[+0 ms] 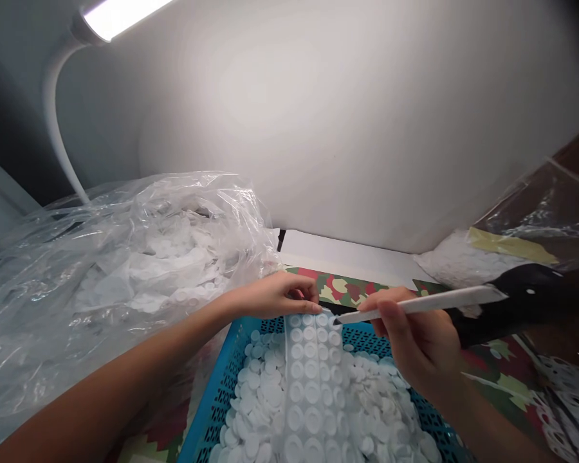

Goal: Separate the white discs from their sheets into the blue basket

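A translucent sheet (311, 386) with rows of round disc shapes hangs over a blue plastic basket (212, 399) filled with loose white discs (260, 399). My left hand (289, 294) pinches the sheet's top edge, fingers curled and thumb along it. Between the fingers of my right hand (415, 334) is a slim white pen-like tool (429, 301) with a dark pointed tip. That tip is at the sheet's upper right corner, close to the discs; whether it touches them I cannot tell. The sheet's lower end runs out of view.
Left of the basket lies a large clear plastic bag (149, 257) of white pieces. A lamp (125, 16) shines overhead. At right are a black object (521, 296), another bag of white bits (463, 257) and perforated white scraps (564, 392). Camouflage-patterned cloth (342, 288) covers the table.
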`<state>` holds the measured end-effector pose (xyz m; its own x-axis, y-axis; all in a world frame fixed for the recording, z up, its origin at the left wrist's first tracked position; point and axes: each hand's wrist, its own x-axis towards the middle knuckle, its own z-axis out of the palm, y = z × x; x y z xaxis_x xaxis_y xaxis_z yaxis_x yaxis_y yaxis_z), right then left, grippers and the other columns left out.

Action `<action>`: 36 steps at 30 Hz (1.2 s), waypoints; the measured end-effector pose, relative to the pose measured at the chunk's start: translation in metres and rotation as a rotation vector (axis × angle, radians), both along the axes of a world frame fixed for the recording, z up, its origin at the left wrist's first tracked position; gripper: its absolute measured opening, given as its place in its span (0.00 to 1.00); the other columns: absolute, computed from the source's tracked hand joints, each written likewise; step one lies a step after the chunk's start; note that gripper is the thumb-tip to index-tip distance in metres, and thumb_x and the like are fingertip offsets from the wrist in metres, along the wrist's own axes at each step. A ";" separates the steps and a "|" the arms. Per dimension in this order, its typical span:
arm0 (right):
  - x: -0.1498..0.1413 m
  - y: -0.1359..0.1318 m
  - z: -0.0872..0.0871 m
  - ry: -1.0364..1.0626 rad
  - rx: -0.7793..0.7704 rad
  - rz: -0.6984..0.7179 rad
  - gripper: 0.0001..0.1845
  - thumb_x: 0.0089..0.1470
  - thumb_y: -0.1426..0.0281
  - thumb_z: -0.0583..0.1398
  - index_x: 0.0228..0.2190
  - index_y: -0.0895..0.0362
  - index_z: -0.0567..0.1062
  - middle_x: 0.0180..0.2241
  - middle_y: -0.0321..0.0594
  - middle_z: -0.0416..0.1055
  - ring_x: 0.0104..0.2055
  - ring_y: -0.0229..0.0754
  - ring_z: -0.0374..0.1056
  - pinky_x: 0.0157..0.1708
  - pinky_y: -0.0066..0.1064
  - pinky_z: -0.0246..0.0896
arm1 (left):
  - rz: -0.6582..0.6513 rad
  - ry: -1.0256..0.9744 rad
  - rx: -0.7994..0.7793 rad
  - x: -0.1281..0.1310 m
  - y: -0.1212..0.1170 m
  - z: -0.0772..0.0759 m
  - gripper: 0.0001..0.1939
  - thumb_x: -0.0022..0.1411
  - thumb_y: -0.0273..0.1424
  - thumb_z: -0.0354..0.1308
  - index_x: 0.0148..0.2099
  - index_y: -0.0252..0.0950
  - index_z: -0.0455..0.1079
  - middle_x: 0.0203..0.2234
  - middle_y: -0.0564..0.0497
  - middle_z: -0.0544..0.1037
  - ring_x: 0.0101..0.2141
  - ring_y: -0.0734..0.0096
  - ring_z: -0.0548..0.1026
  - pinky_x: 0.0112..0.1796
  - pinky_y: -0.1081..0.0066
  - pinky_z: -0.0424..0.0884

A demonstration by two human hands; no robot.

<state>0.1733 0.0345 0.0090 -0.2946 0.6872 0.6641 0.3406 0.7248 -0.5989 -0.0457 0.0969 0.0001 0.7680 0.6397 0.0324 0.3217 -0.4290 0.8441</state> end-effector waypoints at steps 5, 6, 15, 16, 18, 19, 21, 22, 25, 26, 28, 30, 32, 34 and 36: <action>-0.003 0.001 0.003 -0.051 -0.005 -0.003 0.12 0.60 0.73 0.51 0.28 0.59 0.71 0.19 0.33 0.60 0.17 0.31 0.53 0.17 0.26 0.48 | -0.020 0.019 0.071 0.001 -0.003 0.001 0.09 0.64 0.35 0.51 0.36 0.35 0.66 0.30 0.51 0.72 0.30 0.75 0.68 0.28 0.75 0.61; -0.004 0.002 0.003 -0.041 -0.010 -0.018 0.12 0.61 0.73 0.51 0.27 0.59 0.71 0.19 0.33 0.60 0.17 0.31 0.53 0.16 0.26 0.48 | -0.019 0.030 0.093 0.001 -0.005 0.002 0.08 0.64 0.35 0.50 0.36 0.35 0.65 0.30 0.51 0.72 0.29 0.75 0.67 0.28 0.74 0.61; -0.004 0.000 0.001 0.101 -0.092 -0.114 0.15 0.62 0.68 0.51 0.27 0.59 0.72 0.16 0.31 0.55 0.16 0.31 0.52 0.15 0.26 0.46 | 0.097 -0.012 0.096 -0.001 -0.005 0.003 0.11 0.66 0.37 0.45 0.35 0.36 0.59 0.27 0.53 0.63 0.27 0.75 0.59 0.27 0.73 0.57; -0.004 -0.001 0.001 0.136 -0.097 -0.105 0.15 0.62 0.69 0.51 0.27 0.58 0.72 0.15 0.31 0.54 0.15 0.31 0.51 0.14 0.25 0.45 | 0.100 -0.038 0.050 -0.001 -0.004 0.002 0.11 0.66 0.38 0.45 0.35 0.36 0.59 0.27 0.54 0.62 0.27 0.75 0.59 0.27 0.73 0.56; -0.005 -0.001 0.002 0.197 -0.092 -0.079 0.15 0.63 0.69 0.51 0.28 0.58 0.72 0.15 0.30 0.53 0.15 0.30 0.51 0.14 0.25 0.44 | 0.103 -0.063 -0.027 -0.002 -0.003 0.002 0.12 0.67 0.39 0.44 0.35 0.37 0.57 0.25 0.55 0.59 0.25 0.76 0.57 0.26 0.73 0.56; -0.005 -0.001 0.002 0.218 -0.086 -0.071 0.15 0.63 0.69 0.50 0.28 0.58 0.72 0.15 0.30 0.52 0.15 0.30 0.50 0.13 0.24 0.44 | 0.103 -0.061 -0.049 -0.003 -0.003 0.002 0.12 0.67 0.39 0.44 0.36 0.37 0.57 0.25 0.55 0.58 0.25 0.76 0.56 0.25 0.73 0.55; -0.006 -0.001 0.003 0.250 -0.083 -0.067 0.15 0.63 0.69 0.50 0.28 0.58 0.72 0.15 0.29 0.51 0.15 0.30 0.50 0.13 0.24 0.43 | 0.092 -0.041 -0.061 -0.003 -0.004 0.003 0.12 0.67 0.40 0.43 0.37 0.37 0.57 0.24 0.56 0.57 0.24 0.76 0.54 0.24 0.73 0.54; -0.006 -0.001 0.003 0.264 -0.086 -0.064 0.16 0.63 0.69 0.50 0.28 0.58 0.72 0.15 0.29 0.50 0.15 0.30 0.50 0.13 0.24 0.43 | 0.075 -0.032 -0.062 -0.003 -0.005 0.004 0.11 0.67 0.39 0.43 0.38 0.37 0.57 0.23 0.56 0.57 0.23 0.76 0.54 0.23 0.73 0.53; -0.006 0.001 0.003 0.289 -0.088 -0.035 0.16 0.63 0.69 0.50 0.28 0.58 0.73 0.14 0.29 0.50 0.14 0.29 0.49 0.13 0.24 0.42 | 0.024 -0.031 -0.032 -0.001 -0.005 0.005 0.09 0.68 0.36 0.43 0.47 0.38 0.56 0.21 0.58 0.58 0.21 0.77 0.53 0.22 0.74 0.53; -0.007 0.001 0.003 0.291 -0.087 -0.021 0.16 0.63 0.69 0.50 0.28 0.58 0.73 0.14 0.29 0.50 0.14 0.29 0.49 0.13 0.24 0.42 | 0.011 -0.033 0.005 -0.001 -0.005 0.005 0.10 0.68 0.34 0.43 0.49 0.38 0.58 0.22 0.57 0.60 0.21 0.77 0.56 0.23 0.74 0.55; -0.007 0.001 0.003 0.301 -0.100 -0.011 0.15 0.63 0.69 0.50 0.29 0.58 0.73 0.15 0.29 0.50 0.14 0.29 0.49 0.13 0.24 0.42 | -0.028 -0.049 0.091 0.000 -0.004 0.006 0.11 0.68 0.28 0.43 0.47 0.38 0.63 0.27 0.53 0.70 0.27 0.76 0.65 0.30 0.74 0.62; -0.008 0.000 0.003 0.322 -0.135 -0.021 0.15 0.63 0.69 0.51 0.28 0.59 0.73 0.15 0.29 0.50 0.14 0.29 0.48 0.13 0.25 0.41 | -0.092 -0.083 0.135 0.000 -0.002 0.005 0.15 0.66 0.21 0.41 0.43 0.36 0.69 0.36 0.49 0.75 0.37 0.74 0.71 0.39 0.73 0.65; -0.010 -0.001 0.003 0.339 -0.157 -0.046 0.16 0.63 0.68 0.51 0.28 0.59 0.73 0.14 0.29 0.50 0.15 0.30 0.47 0.13 0.25 0.40 | -0.138 -0.113 0.127 0.000 0.000 0.005 0.18 0.65 0.18 0.40 0.42 0.35 0.72 0.39 0.48 0.76 0.41 0.73 0.72 0.44 0.72 0.66; -0.011 -0.001 0.003 0.344 -0.165 -0.061 0.16 0.62 0.67 0.52 0.27 0.59 0.73 0.14 0.29 0.49 0.14 0.30 0.47 0.13 0.26 0.40 | -0.145 -0.118 0.116 0.000 0.001 0.005 0.20 0.64 0.17 0.41 0.43 0.35 0.73 0.39 0.48 0.77 0.42 0.73 0.73 0.44 0.72 0.67; -0.011 -0.001 0.003 0.340 -0.171 -0.062 0.16 0.62 0.67 0.52 0.27 0.58 0.73 0.14 0.29 0.49 0.14 0.30 0.46 0.13 0.25 0.40 | -0.138 -0.114 0.115 -0.001 0.001 0.004 0.21 0.64 0.16 0.41 0.45 0.37 0.73 0.41 0.48 0.77 0.43 0.73 0.73 0.44 0.72 0.68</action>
<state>0.1623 0.0330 0.0122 -0.0318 0.8061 0.5909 0.1419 0.5889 -0.7957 -0.0464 0.0979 0.0044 0.8350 0.5160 0.1910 0.1587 -0.5583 0.8143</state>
